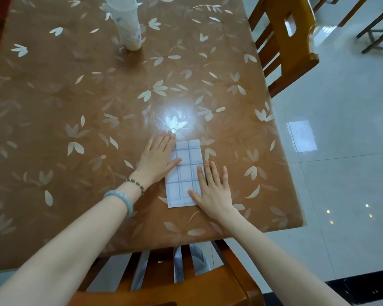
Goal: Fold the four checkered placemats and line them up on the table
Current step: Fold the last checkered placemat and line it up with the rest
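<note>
One folded white placemat with a grey checkered pattern [186, 173] lies flat on the brown table [75, 107], near its front right part. My left hand [157, 157] lies flat with straight fingers along the placemat's left edge, thumb resting on the cloth. My right hand [215, 188] presses flat on the placemat's lower right corner, fingers spread and straight. No other placemats are visible on the table.
A tall whitish container [128, 25] stands at the back of the table. One wooden chair [283, 40] sits at the table's right side, another [186, 279] right below me at the front edge. Glossy tiled floor [341, 151] lies to the right.
</note>
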